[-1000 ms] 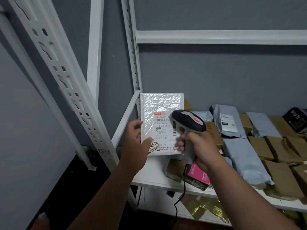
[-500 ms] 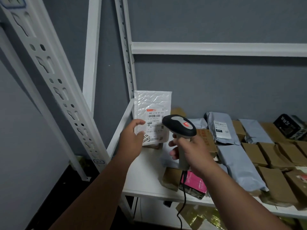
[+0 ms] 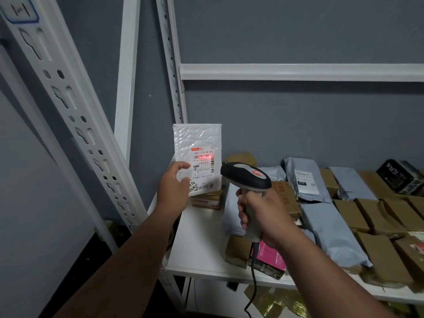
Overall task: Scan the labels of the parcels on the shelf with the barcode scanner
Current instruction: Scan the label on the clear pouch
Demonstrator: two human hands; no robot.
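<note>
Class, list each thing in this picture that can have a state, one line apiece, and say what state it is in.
White bubble-wrap mailer: held upright, label facing the scanner.
Printed shipping label: lit by a red scan line across its barcode.
Black and grey handheld barcode scanner: aimed at the label, beam on.
Left hand: holds the mailer's lower left corner.
Right hand: grips the scanner's handle.
Grey plastic parcel: lying label up on the white shelf.

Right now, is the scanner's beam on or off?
On. A red line glows across the barcode on the label of the white parcel, with the scanner pointed at it.
</note>
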